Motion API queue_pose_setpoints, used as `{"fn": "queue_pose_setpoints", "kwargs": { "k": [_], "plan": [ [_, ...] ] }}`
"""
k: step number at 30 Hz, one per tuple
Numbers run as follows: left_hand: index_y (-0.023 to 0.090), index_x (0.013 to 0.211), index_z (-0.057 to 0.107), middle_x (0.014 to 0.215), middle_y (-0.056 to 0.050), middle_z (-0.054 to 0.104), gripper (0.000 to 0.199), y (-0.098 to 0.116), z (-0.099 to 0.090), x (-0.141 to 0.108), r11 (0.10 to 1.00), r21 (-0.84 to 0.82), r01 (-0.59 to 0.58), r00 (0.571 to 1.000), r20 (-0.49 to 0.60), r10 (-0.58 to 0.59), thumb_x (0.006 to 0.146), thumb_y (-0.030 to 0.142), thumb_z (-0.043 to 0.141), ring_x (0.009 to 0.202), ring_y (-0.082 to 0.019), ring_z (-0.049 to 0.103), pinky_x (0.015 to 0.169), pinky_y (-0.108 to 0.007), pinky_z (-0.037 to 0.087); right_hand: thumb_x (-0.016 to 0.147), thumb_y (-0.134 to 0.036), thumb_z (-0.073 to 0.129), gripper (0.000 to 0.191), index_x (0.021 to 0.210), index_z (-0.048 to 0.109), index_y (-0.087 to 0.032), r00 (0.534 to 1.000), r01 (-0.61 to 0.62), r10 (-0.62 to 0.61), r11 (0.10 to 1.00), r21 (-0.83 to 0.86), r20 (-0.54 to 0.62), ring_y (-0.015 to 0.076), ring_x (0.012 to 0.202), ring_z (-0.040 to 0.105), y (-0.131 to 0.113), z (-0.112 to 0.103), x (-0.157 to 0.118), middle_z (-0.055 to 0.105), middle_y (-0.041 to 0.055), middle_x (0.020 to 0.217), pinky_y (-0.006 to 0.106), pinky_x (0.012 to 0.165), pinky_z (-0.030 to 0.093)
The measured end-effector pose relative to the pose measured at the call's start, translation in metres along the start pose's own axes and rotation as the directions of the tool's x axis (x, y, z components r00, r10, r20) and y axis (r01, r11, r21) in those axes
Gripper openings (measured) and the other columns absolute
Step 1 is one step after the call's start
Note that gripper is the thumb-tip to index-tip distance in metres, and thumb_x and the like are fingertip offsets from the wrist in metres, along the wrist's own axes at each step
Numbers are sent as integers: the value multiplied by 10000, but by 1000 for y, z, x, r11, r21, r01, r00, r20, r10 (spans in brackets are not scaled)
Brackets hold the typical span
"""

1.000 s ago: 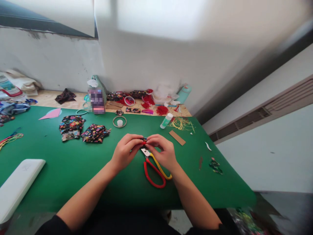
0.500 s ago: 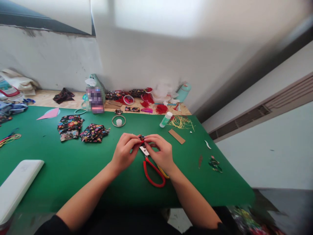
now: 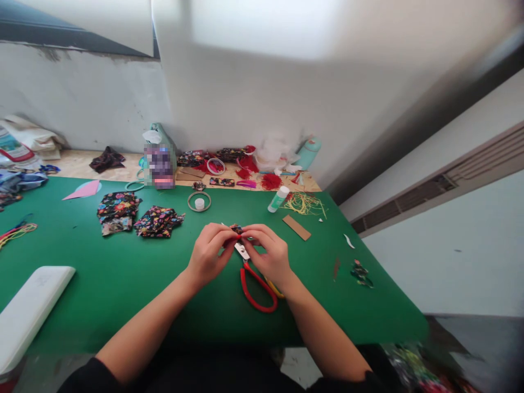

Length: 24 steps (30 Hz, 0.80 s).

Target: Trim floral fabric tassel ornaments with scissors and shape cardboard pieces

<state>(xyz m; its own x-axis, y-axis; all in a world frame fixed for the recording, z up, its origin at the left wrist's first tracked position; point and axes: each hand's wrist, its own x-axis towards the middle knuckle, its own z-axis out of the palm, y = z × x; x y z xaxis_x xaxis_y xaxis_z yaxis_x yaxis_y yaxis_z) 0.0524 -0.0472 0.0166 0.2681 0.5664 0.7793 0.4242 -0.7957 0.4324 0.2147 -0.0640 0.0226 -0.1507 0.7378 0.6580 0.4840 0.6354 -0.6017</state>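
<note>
My left hand [image 3: 209, 255] and my right hand [image 3: 270, 255] meet at the middle of the green table [image 3: 164, 289]. Between their pinched fingertips is a small piece of dark floral fabric [image 3: 236, 228] with a bit of red on it; much of it is hidden by the fingers. Below the hands lie scissors [image 3: 257, 292] with red and yellow handles, their blades partly under the fingers. A glue stick [image 3: 278, 199] and a brown cardboard strip [image 3: 296, 227] lie beyond my right hand.
Floral fabric stacks [image 3: 159, 221] lie at left, near a ring [image 3: 198, 201] around a white cap. A white device [image 3: 35, 311] is at near left. Yellow cords [image 3: 305, 204] and green scraps [image 3: 361, 274] lie at right. Red tassels [image 3: 271, 181] line the back.
</note>
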Motion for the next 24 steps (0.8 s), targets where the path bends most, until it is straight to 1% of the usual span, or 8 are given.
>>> {"fn": "queue_pose_setpoints", "kwargs": {
  "k": [3,7,17,20,24],
  "plan": [
    [178,942,574,845,-53,635,104,0,0,0,1000,27,-12,1000,-11,12,846,145,552,776,-143,605,706,-286,518,850,-139,537,140,902,633,-226,1000,3,-3,1000,2,20,173,858,657,0,-1,1,668,72,938,273,651,595],
    [176,958,572,841,-52,634,116,-1,0,-1,1000,21,-8,1000,-23,9,847,143,554,766,-135,604,697,-268,519,858,-136,535,139,903,625,-230,999,5,-5,1000,13,36,172,872,654,0,-2,2,664,70,942,271,660,593],
    [174,966,569,836,-48,637,158,-2,0,0,997,2,-71,997,-23,71,831,92,562,778,-137,589,714,-272,513,868,-132,531,122,903,609,-219,997,-69,63,991,116,55,169,883,643,0,0,1,646,72,947,261,638,598],
    [173,953,575,828,-46,634,150,-2,0,0,998,-7,-55,998,-24,55,829,91,564,771,-133,589,706,-263,512,866,-132,533,121,901,609,-220,996,-71,64,990,122,56,167,880,642,0,0,2,646,69,937,262,640,598],
    [168,932,583,825,-45,632,137,-1,0,0,998,-56,2,1000,-30,-3,822,86,573,765,-122,596,683,-233,508,862,-119,534,125,897,609,-211,996,-73,65,989,132,66,161,880,640,0,-1,2,646,69,929,253,650,591]
  ]
}}
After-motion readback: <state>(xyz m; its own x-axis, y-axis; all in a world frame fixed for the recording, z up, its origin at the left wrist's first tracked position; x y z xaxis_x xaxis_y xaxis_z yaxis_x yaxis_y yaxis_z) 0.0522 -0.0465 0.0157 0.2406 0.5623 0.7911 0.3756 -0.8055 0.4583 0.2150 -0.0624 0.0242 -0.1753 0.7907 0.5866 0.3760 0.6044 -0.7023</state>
